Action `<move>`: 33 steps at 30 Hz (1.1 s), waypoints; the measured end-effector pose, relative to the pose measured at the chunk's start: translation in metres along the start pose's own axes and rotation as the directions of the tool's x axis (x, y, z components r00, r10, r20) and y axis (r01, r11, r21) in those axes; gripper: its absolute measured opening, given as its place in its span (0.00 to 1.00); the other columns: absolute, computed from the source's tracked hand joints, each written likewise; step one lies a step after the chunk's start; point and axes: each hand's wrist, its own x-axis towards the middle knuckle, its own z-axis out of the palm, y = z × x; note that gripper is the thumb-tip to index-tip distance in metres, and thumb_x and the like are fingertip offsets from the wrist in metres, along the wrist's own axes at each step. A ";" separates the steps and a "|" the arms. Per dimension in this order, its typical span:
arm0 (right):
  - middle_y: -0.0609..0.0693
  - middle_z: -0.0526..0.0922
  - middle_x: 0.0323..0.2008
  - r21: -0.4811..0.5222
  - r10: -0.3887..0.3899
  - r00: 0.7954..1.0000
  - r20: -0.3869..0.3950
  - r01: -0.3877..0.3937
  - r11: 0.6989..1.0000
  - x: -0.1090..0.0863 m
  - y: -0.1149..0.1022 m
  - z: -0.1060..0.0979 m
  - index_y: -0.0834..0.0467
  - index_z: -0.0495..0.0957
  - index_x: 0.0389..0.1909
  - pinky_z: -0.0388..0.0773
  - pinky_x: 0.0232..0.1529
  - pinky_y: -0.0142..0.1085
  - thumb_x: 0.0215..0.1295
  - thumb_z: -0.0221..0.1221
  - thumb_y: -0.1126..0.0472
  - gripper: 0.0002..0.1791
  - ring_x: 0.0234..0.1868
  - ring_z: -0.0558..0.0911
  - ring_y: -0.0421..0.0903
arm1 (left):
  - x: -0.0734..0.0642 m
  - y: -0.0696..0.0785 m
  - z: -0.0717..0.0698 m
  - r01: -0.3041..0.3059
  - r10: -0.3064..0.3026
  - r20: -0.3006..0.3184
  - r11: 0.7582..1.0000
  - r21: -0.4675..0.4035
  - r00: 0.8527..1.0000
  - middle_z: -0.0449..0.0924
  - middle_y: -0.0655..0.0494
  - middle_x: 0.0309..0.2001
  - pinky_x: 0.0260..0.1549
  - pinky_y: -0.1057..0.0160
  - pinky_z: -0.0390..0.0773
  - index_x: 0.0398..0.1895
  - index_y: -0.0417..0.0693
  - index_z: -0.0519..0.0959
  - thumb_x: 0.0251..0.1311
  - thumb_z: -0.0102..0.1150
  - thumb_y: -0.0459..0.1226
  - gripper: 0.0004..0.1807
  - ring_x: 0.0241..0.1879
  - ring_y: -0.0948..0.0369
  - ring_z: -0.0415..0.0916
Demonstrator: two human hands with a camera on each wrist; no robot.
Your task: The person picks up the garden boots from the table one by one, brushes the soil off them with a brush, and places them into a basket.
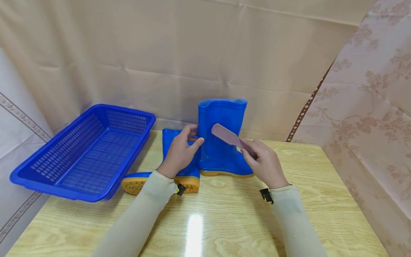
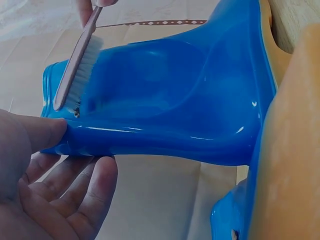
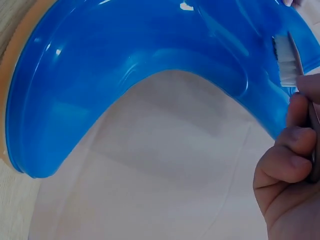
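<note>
A blue rain boot (image 1: 221,150) with a yellow sole stands upright on the table, toe to the right. My left hand (image 1: 181,151) holds the back edge of its shaft, the thumb in front and the fingers behind, as the left wrist view shows. In my right hand (image 1: 264,160) I grip a brush (image 1: 226,135) by its handle. The brush's white bristles (image 2: 86,70) meet the side of the shaft near the top, beside a small dark spot (image 2: 76,114). A second blue rain boot (image 1: 170,137) lies behind my left hand and forearm, partly hidden, its yellow sole (image 1: 189,184) facing me.
A blue plastic basket (image 1: 128,167) with slotted walls stands at the left of the wood-patterned table (image 1: 231,217). Beige cloth (image 1: 173,53) hangs behind the table, and flowered cloth (image 1: 375,107) hangs at the right.
</note>
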 end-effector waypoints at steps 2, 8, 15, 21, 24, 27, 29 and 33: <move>0.45 0.75 0.27 0.003 -0.008 1.000 -0.003 0.008 1.000 0.000 0.000 0.000 0.55 0.83 0.62 0.63 0.22 0.32 0.70 0.65 0.65 0.20 0.25 0.68 0.41 | 0.000 0.001 0.000 -0.006 0.006 0.000 1.000 -0.003 1.000 0.78 0.48 0.62 0.59 0.46 0.79 0.71 0.50 0.68 0.77 0.56 0.45 0.24 0.60 0.51 0.79; 0.47 0.75 0.27 -0.021 0.076 0.995 0.065 -0.075 0.997 -0.001 0.001 -0.001 0.54 0.84 0.61 0.64 0.22 0.33 0.71 0.65 0.64 0.19 0.24 0.69 0.43 | 0.001 0.001 0.000 0.014 -0.014 -0.005 1.000 0.001 1.000 0.78 0.49 0.62 0.59 0.45 0.79 0.71 0.51 0.68 0.77 0.55 0.46 0.24 0.60 0.51 0.78; 0.49 0.84 0.33 -0.051 0.171 0.966 0.194 -0.164 0.985 0.000 0.004 -0.003 0.57 0.86 0.54 0.71 0.24 0.33 0.71 0.64 0.62 0.13 0.26 0.74 0.43 | 0.001 -0.001 -0.001 0.036 -0.035 -0.017 0.999 0.011 0.999 0.78 0.49 0.63 0.59 0.45 0.79 0.71 0.51 0.67 0.77 0.55 0.46 0.25 0.60 0.51 0.77; 0.45 0.75 0.23 -0.011 0.166 0.977 0.133 -0.166 0.986 0.001 0.003 -0.001 0.55 0.84 0.45 0.65 0.19 0.35 0.69 0.62 0.61 0.07 0.20 0.70 0.42 | 0.000 -0.003 -0.001 0.024 -0.024 -0.017 1.000 -0.004 1.000 0.78 0.49 0.61 0.58 0.46 0.80 0.71 0.51 0.68 0.76 0.57 0.46 0.25 0.59 0.51 0.78; 0.45 0.74 0.24 0.014 0.144 0.987 0.074 -0.146 0.989 0.000 0.002 -0.001 0.55 0.83 0.45 0.64 0.19 0.34 0.70 0.62 0.61 0.06 0.20 0.69 0.42 | -0.001 -0.003 -0.001 0.011 -0.011 -0.012 1.000 -0.012 1.000 0.78 0.49 0.61 0.58 0.46 0.80 0.70 0.50 0.68 0.76 0.57 0.46 0.25 0.59 0.51 0.79; 0.46 0.75 0.25 0.040 0.132 0.991 0.024 -0.133 0.990 -0.002 0.001 0.000 0.56 0.83 0.47 0.64 0.19 0.34 0.71 0.63 0.62 0.07 0.21 0.69 0.43 | -0.001 -0.003 -0.001 -0.013 0.013 -0.008 1.000 -0.024 1.000 0.78 0.48 0.61 0.58 0.46 0.80 0.70 0.49 0.68 0.76 0.57 0.45 0.25 0.59 0.51 0.79; 0.46 0.76 0.25 0.037 0.125 0.992 0.024 -0.126 0.991 -0.002 0.002 0.001 0.57 0.83 0.48 0.65 0.18 0.33 0.72 0.63 0.62 0.08 0.21 0.70 0.43 | -0.001 -0.003 -0.001 -0.028 0.027 -0.003 0.999 -0.029 1.000 0.78 0.48 0.61 0.58 0.46 0.80 0.71 0.49 0.68 0.76 0.57 0.45 0.25 0.59 0.51 0.80; 0.46 0.76 0.26 -0.030 0.097 0.989 0.116 -0.094 0.995 -0.002 0.005 0.004 0.57 0.84 0.51 0.65 0.19 0.33 0.72 0.63 0.62 0.10 0.21 0.70 0.41 | 0.000 -0.002 -0.001 -0.036 0.036 -0.001 0.999 -0.027 0.999 0.78 0.48 0.61 0.58 0.46 0.80 0.71 0.49 0.68 0.77 0.57 0.45 0.25 0.58 0.52 0.80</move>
